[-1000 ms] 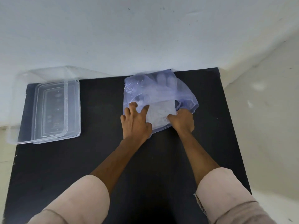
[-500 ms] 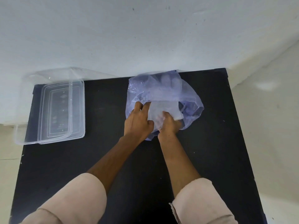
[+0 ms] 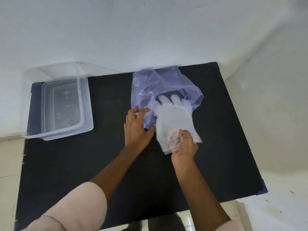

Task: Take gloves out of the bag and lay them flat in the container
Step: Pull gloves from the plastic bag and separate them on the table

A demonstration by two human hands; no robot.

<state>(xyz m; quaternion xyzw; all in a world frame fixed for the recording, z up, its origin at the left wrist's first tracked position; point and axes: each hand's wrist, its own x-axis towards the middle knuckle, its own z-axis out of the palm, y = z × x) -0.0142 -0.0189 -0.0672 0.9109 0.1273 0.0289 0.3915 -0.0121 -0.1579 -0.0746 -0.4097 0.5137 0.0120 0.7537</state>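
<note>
A thin bluish plastic bag lies crumpled at the back middle of the black table. My left hand presses down on the bag's near left edge. A translucent white glove sticks halfway out of the bag's mouth, its fingertips still inside. My right hand pinches the glove's cuff. A clear rectangular container stands at the table's back left, with nothing visible in it.
A white wall rises right behind the table. The table's right edge borders a pale floor. The container overhangs the table's left back corner. Bare black tabletop lies between the container and the bag.
My right hand has pulled back toward me with the glove, drawing most of it out of the bag. My left hand stays pressed on the bag.
</note>
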